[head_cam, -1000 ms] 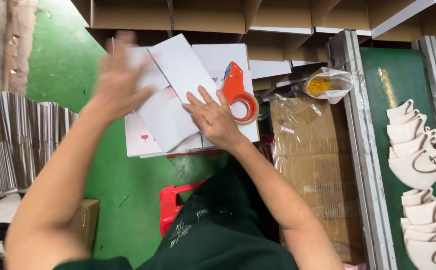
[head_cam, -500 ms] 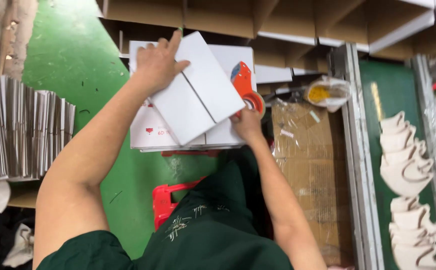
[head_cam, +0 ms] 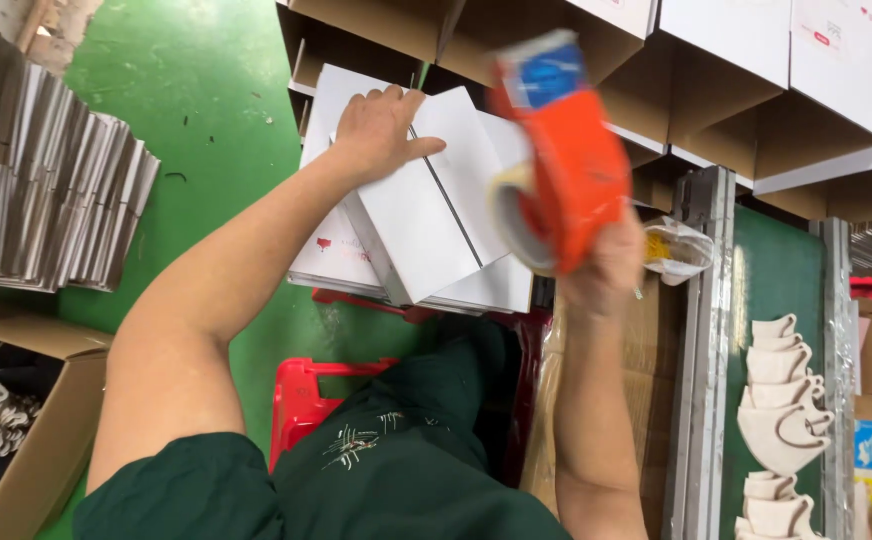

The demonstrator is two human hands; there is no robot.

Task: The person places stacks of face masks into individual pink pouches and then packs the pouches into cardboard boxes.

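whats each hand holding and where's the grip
Right hand grips the orange tape dispenser by its lower handle end. Left hand presses flat on the white box, not gripping.

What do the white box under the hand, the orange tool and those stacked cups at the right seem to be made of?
White box: looks like matte cardboard, with crisp folded flaps meeting at a seam.
Orange tape dispenser: probably smooth moulded plastic, though it is blurred; it carries a pale tape roll.
Stacked cups: likely glazed ceramic, judging by their off-white sheen and thick handles, but plastic cannot be excluded.
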